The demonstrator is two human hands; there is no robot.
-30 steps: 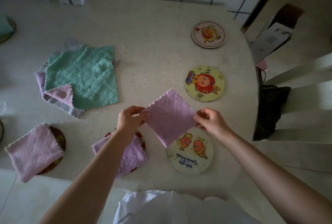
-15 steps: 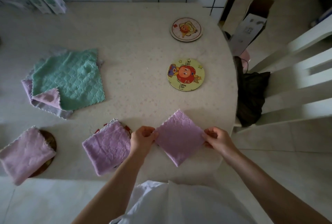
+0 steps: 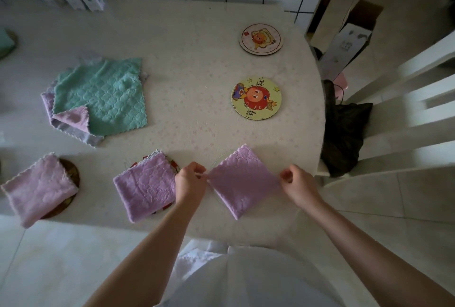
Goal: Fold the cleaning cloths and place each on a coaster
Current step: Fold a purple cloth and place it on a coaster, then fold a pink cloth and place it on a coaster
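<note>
On the pale counter (image 3: 197, 72), the folded purple cloth (image 3: 242, 181) has come down onto the near coaster (image 3: 218, 159), almost covering it, left hand (image 3: 190, 181) and right hand (image 3: 299, 183) each with a pinching grip on opposite corners, so only release appears outstanding.

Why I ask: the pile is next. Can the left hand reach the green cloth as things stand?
Probably yes, once it lets go. The left hand pinches a corner of the purple cloth now, but only bare table lies between it and the green cloth.
</note>
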